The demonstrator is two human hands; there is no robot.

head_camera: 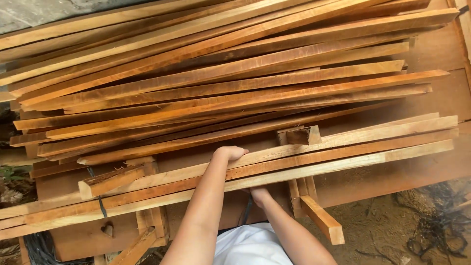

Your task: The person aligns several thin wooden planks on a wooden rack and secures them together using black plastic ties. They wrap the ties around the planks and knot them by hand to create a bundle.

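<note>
A bundle of three long pale wooden slats [343, 149] lies across the front of the stack, running left to right. My left hand [229, 153] reaches over them, its fingers curled around the far edge of the top slat. At the near edge, my right hand [259, 194] grips the lowest slat from below, with its fingers mostly hidden under the wood. Both forearms come up from the bottom of the view.
A big pile of long reddish-brown slats [221, 83] fills the area beyond. Short wooden blocks [301, 135] and supports [321, 223] sit under and between the slats. A brown board [431, 167] lies beneath. Sawdust-covered ground [392, 230] is at the lower right.
</note>
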